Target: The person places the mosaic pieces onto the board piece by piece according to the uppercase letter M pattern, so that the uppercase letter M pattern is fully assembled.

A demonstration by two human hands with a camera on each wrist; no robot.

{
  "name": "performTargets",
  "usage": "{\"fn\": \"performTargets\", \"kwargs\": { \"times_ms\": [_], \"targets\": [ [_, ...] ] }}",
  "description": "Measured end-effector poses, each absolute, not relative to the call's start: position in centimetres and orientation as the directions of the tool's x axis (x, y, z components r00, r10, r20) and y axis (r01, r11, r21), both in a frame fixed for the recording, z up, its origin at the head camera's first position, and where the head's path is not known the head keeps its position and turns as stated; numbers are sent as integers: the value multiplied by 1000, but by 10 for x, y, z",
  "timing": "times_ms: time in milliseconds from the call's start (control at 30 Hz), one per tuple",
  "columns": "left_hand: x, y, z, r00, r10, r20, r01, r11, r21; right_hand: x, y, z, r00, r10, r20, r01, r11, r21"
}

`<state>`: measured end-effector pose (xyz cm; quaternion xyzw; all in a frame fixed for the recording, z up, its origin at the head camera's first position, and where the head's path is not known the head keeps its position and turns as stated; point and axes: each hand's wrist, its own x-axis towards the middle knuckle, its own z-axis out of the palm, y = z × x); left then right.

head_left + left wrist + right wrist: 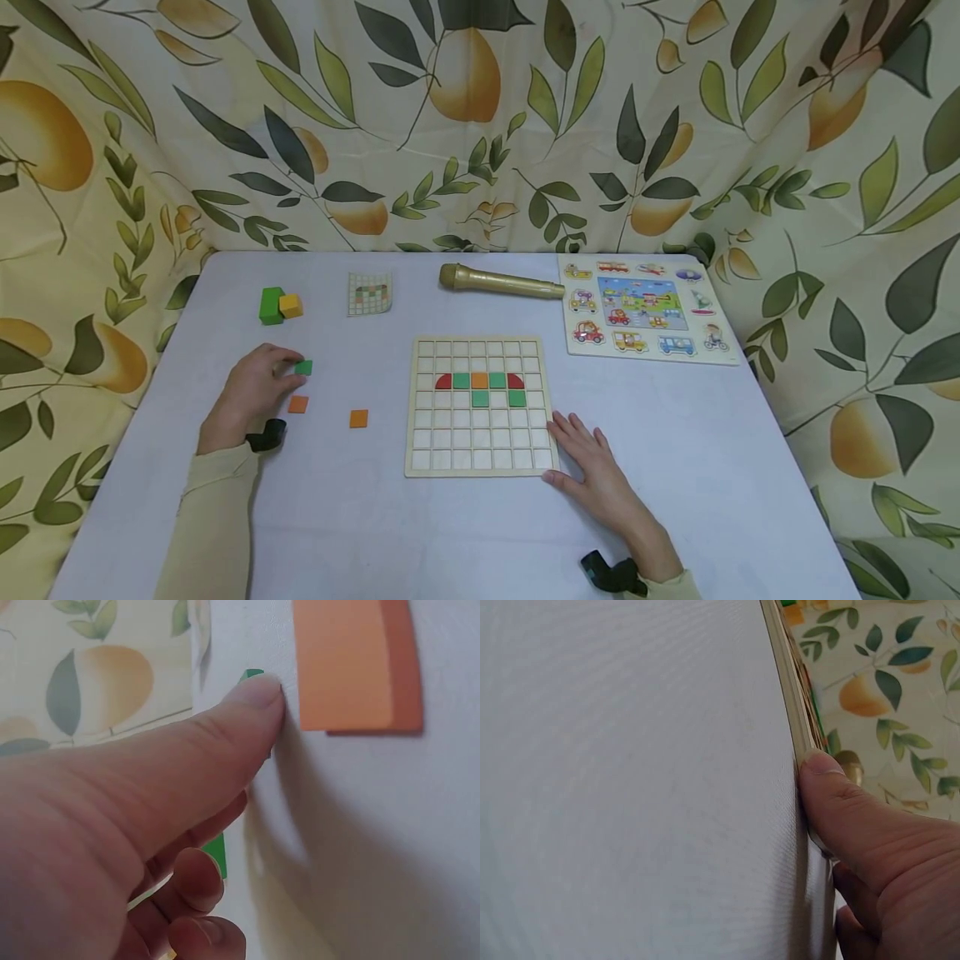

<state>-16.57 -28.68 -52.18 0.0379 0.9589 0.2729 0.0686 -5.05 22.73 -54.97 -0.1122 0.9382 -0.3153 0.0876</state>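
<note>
Left of the table (480, 533), the left hand (258, 387) pinches a small green square tile (303, 367) between thumb and fingers; cannot tell whether the tile touches the white cloth.

Two flat orange square tiles lie loose: one (297, 404) just beside the left hand, the other (358, 418) between it and the pale wooden grid board (441, 417).

Right hand (600, 479) grips nothing: fingers extended, thumb and fingertips against the board's right edge near the lower corner.

On the board, one row runs red rounded piece (444, 382), green, orange, green, red rounded piece; two green squares (480, 399) sit in the row below, apart.

Beyond the left hand: a tall green block (271, 306) against a yellow-orange block (291, 306), then a small printed grid card (370, 294). Farther right, a gold microphone (501, 282) meets a white picture board with vehicles (648, 308).
</note>
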Motion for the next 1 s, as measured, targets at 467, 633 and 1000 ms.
{"fn": "performTargets", "kwargs": {
  "times_ms": [467,633,1000],
  "targets": [
    [-173,-275,-522,-985,110,-129,21,834,552,-51,227,-548,-960,-267,-81,-161,769,-618],
    [-176,-257,-518,-987,135,-92,57,813,580,-51,227,-548,-960,-267,-89,-157,771,-617],
    [-178,-196,-511,-968,250,-34,182,785,592,-51,227,-548,-960,-266,-91,-157,777,-609]
  ]
}}
